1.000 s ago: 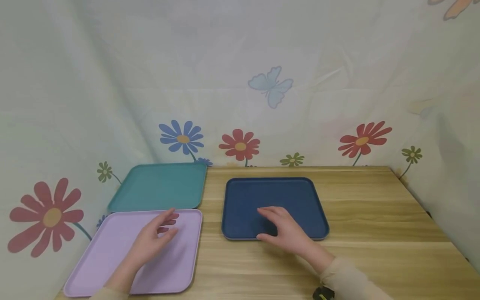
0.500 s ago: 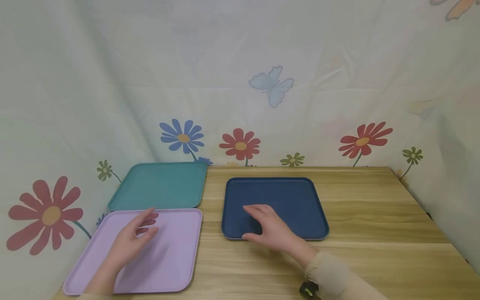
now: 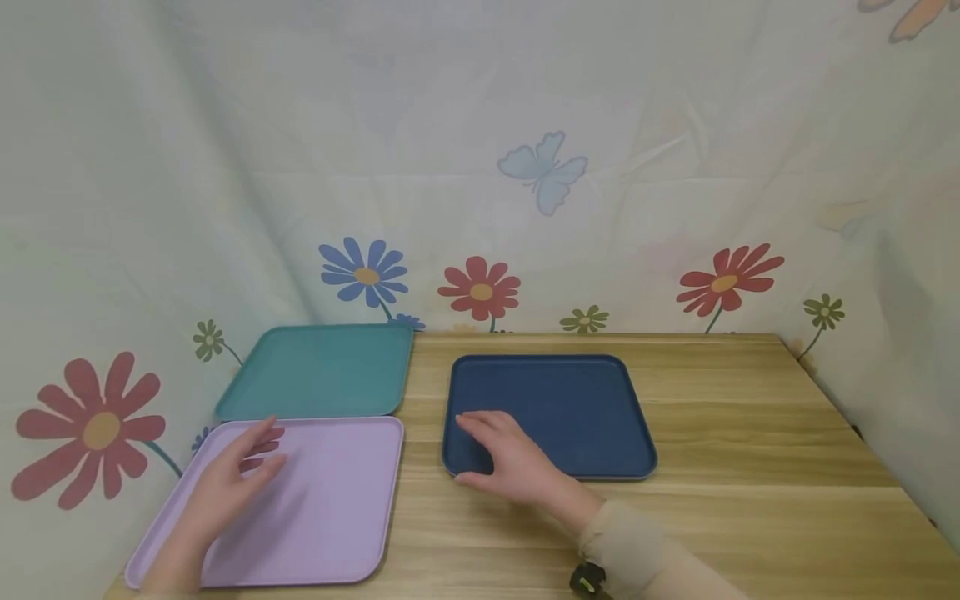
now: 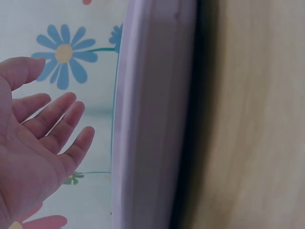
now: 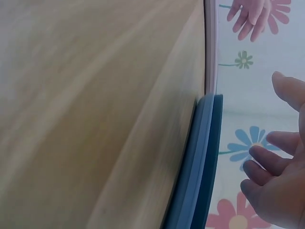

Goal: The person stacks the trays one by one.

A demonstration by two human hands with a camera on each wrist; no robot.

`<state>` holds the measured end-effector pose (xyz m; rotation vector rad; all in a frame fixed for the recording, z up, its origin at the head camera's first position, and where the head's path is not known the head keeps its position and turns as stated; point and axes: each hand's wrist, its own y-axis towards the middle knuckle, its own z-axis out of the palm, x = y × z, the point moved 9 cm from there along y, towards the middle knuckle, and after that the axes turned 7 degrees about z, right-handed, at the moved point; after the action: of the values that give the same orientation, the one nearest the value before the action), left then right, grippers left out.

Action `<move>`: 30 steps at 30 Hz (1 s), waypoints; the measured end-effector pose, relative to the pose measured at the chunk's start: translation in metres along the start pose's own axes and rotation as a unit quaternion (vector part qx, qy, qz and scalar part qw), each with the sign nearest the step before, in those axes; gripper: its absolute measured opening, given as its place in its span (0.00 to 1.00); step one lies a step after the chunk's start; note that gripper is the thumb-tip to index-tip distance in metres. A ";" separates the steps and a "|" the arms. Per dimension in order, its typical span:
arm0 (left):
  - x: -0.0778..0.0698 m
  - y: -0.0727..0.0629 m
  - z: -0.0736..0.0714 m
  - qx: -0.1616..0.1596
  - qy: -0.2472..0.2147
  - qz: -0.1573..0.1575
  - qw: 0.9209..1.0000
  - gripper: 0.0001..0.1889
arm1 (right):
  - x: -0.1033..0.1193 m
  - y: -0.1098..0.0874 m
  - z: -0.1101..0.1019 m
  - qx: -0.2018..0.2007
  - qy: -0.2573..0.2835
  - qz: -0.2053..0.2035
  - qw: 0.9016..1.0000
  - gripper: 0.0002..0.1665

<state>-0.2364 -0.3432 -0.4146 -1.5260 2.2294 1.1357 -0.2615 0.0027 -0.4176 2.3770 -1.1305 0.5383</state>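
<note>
My left hand point(image 3: 228, 487) hovers over the left part of a lilac tray point(image 3: 330, 500), fingers loosely bent and thumb apart, with nothing held. In the left wrist view that hand point(image 4: 43, 129) shows its spread fingers beside the tray's raised edge point(image 4: 147, 114). Above the front left corner of a dark blue tray point(image 3: 570, 408) is my right hand point(image 3: 513, 458), its thumb and fingers parted around nothing. The right wrist view has the same hand point(image 5: 281, 167) apart from the blue tray's edge point(image 5: 195, 162).
A teal tray point(image 3: 322, 371) lies behind the lilac one, against the cloth. All the trays rest on a wooden table point(image 3: 750, 433). A flowered cloth point(image 3: 600, 233) hangs at the back and both sides.
Both hands have drifted to the left, the left one over the lilac tray and the right one toward the blue tray's left side. The trays have stayed in place.
</note>
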 end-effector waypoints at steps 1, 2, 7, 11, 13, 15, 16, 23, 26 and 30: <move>0.001 -0.001 -0.001 -0.001 0.001 -0.001 1.000 0.30 | 0.002 0.001 0.001 0.002 0.000 -0.002 1.000 0.43; 0.003 -0.001 -0.003 -0.001 0.001 -0.003 1.000 0.30 | 0.004 0.002 0.003 0.004 0.002 -0.003 1.000 0.43; 0.010 -0.004 -0.010 0.000 0.007 -0.014 1.000 0.30 | 0.012 0.007 0.012 0.015 0.001 -0.010 1.000 0.45; 0.016 -0.006 -0.018 -0.007 0.015 -0.027 1.000 0.30 | 0.017 0.009 0.020 0.028 0.002 -0.007 1.000 0.47; 0.020 -0.009 -0.021 -0.010 0.028 -0.038 0.999 0.31 | 0.019 0.010 0.024 0.035 0.004 -0.002 0.999 0.47; 0.023 -0.011 -0.024 -0.012 0.042 -0.050 0.998 0.31 | 0.021 0.011 0.028 0.042 0.007 0.004 0.999 0.48; 0.025 -0.012 -0.026 -0.014 0.045 -0.054 0.997 0.31 | 0.022 0.011 0.030 0.046 0.008 0.007 0.999 0.48; 0.034 -0.016 -0.039 -0.034 0.062 -0.043 0.997 0.31 | 0.033 0.016 0.042 0.047 -0.021 -0.004 0.999 0.51; 0.038 -0.017 -0.044 -0.039 0.078 -0.044 0.995 0.31 | 0.037 0.018 0.045 0.044 -0.035 -0.013 0.998 0.51; 0.046 -0.020 -0.050 -0.043 0.104 -0.049 0.992 0.31 | 0.044 0.022 0.046 0.036 -0.045 -0.027 0.998 0.50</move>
<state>-0.2275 -0.4135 -0.4151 -1.8445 2.2298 1.1043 -0.2462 -0.0617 -0.4276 2.5082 -1.0983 0.4650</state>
